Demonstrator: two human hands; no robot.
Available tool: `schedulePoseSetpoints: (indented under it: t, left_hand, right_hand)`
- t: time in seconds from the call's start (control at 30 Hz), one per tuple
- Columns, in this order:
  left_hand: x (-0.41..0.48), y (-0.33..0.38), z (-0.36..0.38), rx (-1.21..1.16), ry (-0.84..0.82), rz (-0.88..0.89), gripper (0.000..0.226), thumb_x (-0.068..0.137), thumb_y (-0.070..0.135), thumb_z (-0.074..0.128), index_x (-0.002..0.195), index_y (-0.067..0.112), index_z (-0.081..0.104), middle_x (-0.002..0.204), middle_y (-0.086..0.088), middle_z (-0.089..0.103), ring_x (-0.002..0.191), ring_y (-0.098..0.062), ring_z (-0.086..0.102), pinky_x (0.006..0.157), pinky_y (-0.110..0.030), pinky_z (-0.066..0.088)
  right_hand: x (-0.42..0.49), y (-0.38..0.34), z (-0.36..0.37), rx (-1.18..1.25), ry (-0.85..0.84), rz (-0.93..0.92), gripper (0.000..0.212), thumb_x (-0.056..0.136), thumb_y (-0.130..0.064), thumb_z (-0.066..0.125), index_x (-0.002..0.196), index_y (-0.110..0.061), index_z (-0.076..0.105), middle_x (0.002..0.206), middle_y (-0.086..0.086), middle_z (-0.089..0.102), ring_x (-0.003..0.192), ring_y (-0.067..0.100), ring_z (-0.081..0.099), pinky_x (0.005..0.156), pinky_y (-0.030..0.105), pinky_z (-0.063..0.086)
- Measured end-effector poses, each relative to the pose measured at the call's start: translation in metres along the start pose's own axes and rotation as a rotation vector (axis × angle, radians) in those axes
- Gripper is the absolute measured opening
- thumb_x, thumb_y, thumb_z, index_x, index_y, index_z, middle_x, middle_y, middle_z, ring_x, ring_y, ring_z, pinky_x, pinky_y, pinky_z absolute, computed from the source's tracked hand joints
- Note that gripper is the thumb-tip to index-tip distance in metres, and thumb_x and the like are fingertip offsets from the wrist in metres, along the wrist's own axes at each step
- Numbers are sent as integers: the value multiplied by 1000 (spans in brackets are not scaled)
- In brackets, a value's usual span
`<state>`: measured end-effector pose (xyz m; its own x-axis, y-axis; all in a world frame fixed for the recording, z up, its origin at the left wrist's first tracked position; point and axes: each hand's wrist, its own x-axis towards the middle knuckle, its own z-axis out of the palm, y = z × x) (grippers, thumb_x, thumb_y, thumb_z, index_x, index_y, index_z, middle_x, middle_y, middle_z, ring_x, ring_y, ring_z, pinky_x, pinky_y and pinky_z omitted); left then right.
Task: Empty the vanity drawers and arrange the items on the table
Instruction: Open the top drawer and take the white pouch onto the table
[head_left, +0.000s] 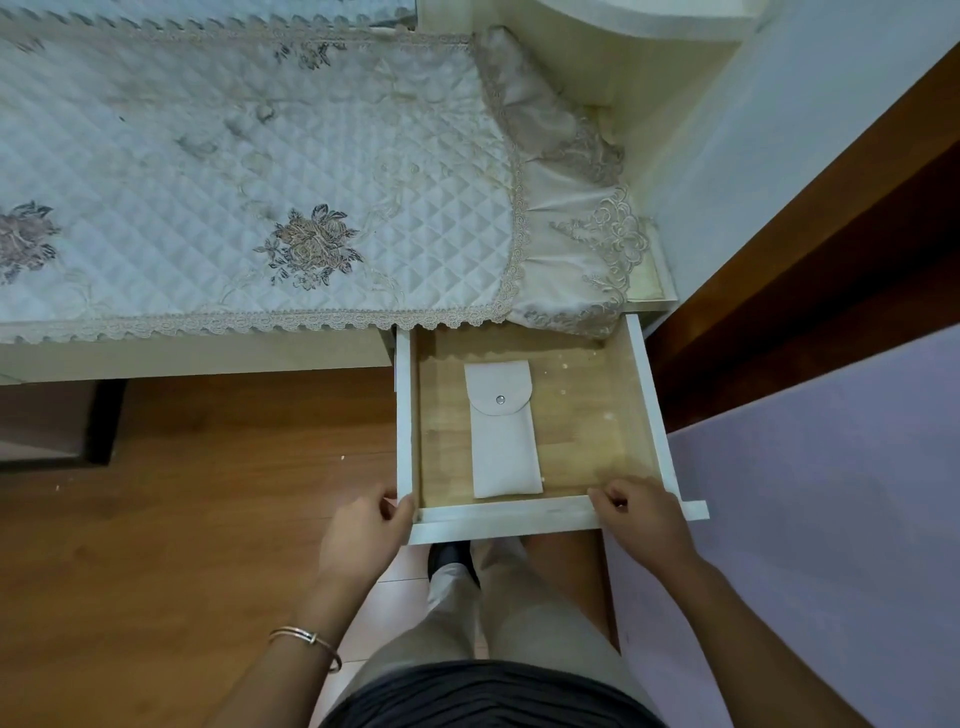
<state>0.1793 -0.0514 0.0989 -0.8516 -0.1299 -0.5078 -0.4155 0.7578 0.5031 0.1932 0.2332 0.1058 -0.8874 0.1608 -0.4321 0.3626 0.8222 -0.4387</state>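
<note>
Left hand (363, 525), right hand (639, 519) grip white-rimmed wooden drawer (509, 517); overpull toward 6 o'clock could dump white snap-flap pouch (503, 441).

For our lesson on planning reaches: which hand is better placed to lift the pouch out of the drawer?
Probably right. The right hand holds the drawer front close to the pouch; the left hand holds the outer corner, beyond the side wall.

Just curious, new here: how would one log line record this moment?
drawer open | white pouch inside | left-hand grip holds front corner | right-hand grip holds front rail
</note>
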Motion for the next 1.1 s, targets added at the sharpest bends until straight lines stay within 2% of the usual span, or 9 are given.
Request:
schedulePoseSetpoints:
  t: [0.3, 0.43, 0.53, 0.6, 0.67, 0.77, 0.87, 1.0, 1.1]
  left_hand:
    - [-4, 6, 2, -117, -42, -33, 21, 90, 33, 48, 79, 18, 57, 71, -6, 67, 66, -20, 61, 63, -38, 52]
    - [2, 10, 3, -111, 31, -89, 18, 88, 36, 49, 83, 22, 59, 75, 8, 64, 67, -6, 59, 60, -30, 51]
    - [12, 23, 3, -148, 76, -101, 16, 88, 32, 51, 99, 22, 58, 86, 6, 65, 67, -3, 59, 51, -20, 42]
    - [22, 31, 4, -213, 119, -90, 24, 89, 25, 52, 112, 17, 55, 103, 0, 62, 75, -10, 59, 54, -15, 39]
    - [33, 37, 6, -270, 156, -87, 32, 89, 19, 53, 120, 13, 51, 112, -3, 58, 85, -12, 57, 60, -12, 39]
    - [46, 47, 9, -319, 215, -92, 38, 89, 17, 54, 125, 13, 47, 116, 1, 54, 93, -10, 53, 67, -9, 38]
    - [55, 53, 11, -335, 252, -117, 36, 89, 19, 52, 125, 12, 47, 112, 3, 48, 98, -12, 50, 79, -21, 41]
    - [54, 51, 15, -311, 213, -146, 38, 90, 20, 50, 127, 13, 46, 117, -2, 50, 93, -10, 48, 77, -23, 41]
    - [50, 47, 15, -310, 198, -148, 37, 90, 18, 51, 126, 11, 48, 117, -7, 54, 89, -12, 49, 75, -23, 40]
  right_hand:
    - [17, -4, -6, -46, -151, 60, 42, 89, -28, 52, 51, -22, 36, 53, -3, 39, 52, 11, 38, 52, 24, 29]
    - [41, -20, 0, 64, -288, 104, 34, 90, -20, 52, 58, -24, 43, 60, -3, 45, 59, 10, 43, 58, 24, 34]
    - [61, -38, 17, 244, -343, 165, 6, 87, -13, 56, 93, -15, 58, 91, 4, 59, 89, 22, 57, 78, 32, 44]
    - [76, -53, 30, 397, -336, 259, 32, 86, -8, 58, 116, -4, 50, 111, 13, 58, 102, 29, 55, 87, 40, 46]
    - [89, -65, 42, 557, -310, 373, 40, 85, -5, 59, 122, 0, 45, 121, 18, 56, 109, 33, 54, 89, 41, 45]
    - [104, -73, 54, 635, -246, 509, 42, 79, -7, 67, 116, 0, 49, 120, 21, 58, 105, 35, 56, 91, 45, 47]
    - [108, -73, 57, 678, -284, 546, 38, 78, -9, 69, 112, -2, 54, 115, 19, 61, 98, 33, 58, 89, 45, 49]
    - [103, -73, 43, 609, -287, 394, 19, 81, -9, 65, 94, -9, 51, 102, 14, 61, 86, 25, 56, 75, 38, 49]
    - [98, -74, 17, 434, -272, 207, 17, 82, -11, 62, 88, -9, 46, 90, 7, 56, 75, 17, 51, 58, 28, 39]
